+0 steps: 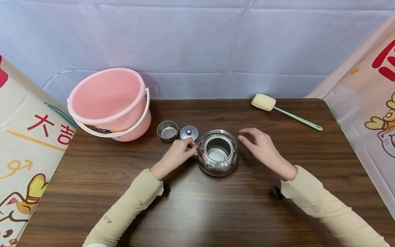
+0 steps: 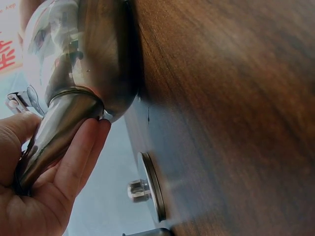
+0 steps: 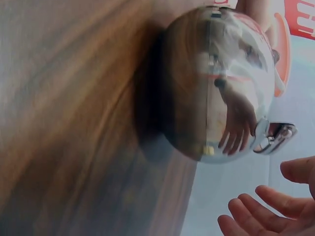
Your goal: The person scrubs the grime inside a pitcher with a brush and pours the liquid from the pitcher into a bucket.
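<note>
A shiny steel teapot (image 1: 217,169) stands upright on the table, its lid off and its inside showing. My left hand (image 1: 177,153) grips the teapot's spout (image 2: 64,128), thumb on one side and fingers on the other, as the left wrist view shows. To the right of the teapot is my right hand (image 1: 260,148), apart from it, fingers loosely extended and holding nothing. The lid (image 1: 187,134), with a round knob, lies just behind my left hand. Beside it sits a steel strainer (image 1: 168,131) with a perforated bottom.
A pink bucket (image 1: 108,94) with a white handle stands at the back left of the brown wooden table (image 1: 210,212). At the back right lies a sponge brush (image 1: 263,102) with a long green handle. A pale cloth (image 1: 197,41) hangs behind the table.
</note>
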A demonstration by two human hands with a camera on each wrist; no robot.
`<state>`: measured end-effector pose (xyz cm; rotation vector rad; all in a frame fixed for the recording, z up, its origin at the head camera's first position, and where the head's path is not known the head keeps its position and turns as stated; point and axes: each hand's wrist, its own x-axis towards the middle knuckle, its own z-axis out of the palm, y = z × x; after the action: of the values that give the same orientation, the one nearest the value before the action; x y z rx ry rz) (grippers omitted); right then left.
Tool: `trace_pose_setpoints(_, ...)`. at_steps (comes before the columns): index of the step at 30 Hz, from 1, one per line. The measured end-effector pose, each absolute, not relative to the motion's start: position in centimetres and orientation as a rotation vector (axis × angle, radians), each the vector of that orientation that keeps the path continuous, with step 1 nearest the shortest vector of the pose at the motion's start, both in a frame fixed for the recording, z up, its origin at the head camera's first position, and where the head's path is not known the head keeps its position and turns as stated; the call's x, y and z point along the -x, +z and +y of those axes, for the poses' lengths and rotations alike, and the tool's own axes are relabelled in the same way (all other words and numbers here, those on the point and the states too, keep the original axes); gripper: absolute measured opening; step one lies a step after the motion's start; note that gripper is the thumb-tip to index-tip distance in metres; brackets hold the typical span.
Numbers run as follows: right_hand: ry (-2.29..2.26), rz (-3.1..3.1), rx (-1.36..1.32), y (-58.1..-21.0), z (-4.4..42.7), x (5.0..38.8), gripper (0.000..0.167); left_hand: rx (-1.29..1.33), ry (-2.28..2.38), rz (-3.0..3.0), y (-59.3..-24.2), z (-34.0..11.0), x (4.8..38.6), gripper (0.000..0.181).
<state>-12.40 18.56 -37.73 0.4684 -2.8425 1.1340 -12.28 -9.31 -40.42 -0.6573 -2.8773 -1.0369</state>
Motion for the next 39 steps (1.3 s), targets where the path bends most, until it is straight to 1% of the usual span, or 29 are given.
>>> trace_pose_setpoints(4, 1.168, -2.861, -0.43, -38.0, 18.2, 12.0, 0.032, 0.657, -1.034, -2.88, -40.5, -9.4, 12.3, 0.008)
trace_pose_setpoints(10, 1.248, -2.929, -0.339, -38.6, 17.8, 11.5, 0.038, 0.661, -1.035, -2.881, -40.6, -9.4, 12.3, 0.008)
trace_pose_setpoints(23, 1.71, -2.954, -0.189, -39.4, 17.3, 10.9, 0.046, 0.654, -1.039, -2.88, -40.6, -9.4, 12.3, 0.007)
trace_pose_setpoints(30, 1.849, -2.966, -0.116, -39.2, 17.1, 10.8, 0.047, 0.632, -1.071, -2.903, -40.4, -9.3, 12.3, 0.008)
trace_pose_setpoints(39, 2.004, -2.967, -0.069, -39.2, 16.8, 10.8, 0.048, 0.553, -1.219, -2.949, -40.2, -9.3, 12.3, 0.011)
